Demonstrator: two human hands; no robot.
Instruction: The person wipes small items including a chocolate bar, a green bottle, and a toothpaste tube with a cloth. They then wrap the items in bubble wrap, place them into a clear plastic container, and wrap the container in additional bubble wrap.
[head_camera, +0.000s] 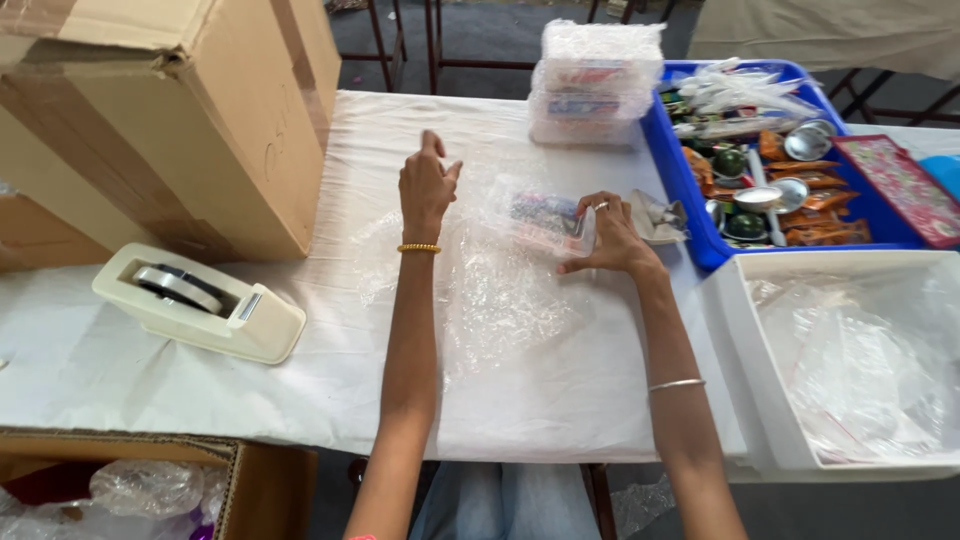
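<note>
Our right hand (612, 235) grips a small colourful box wrapped in clear bubble wrap (540, 218) on the white-covered table (120, 370); our left hand (427, 185) hovers open, holding nothing, just beside it.

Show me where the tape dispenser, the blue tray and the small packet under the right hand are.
tape dispenser (200, 303): head view, on its cream body.
blue tray (672, 170): head view, on its left wall.
small packet (540, 217): head view, on its colourful front.

Tape dispenser (200, 302) left of bubble wrap (500, 300)
</note>
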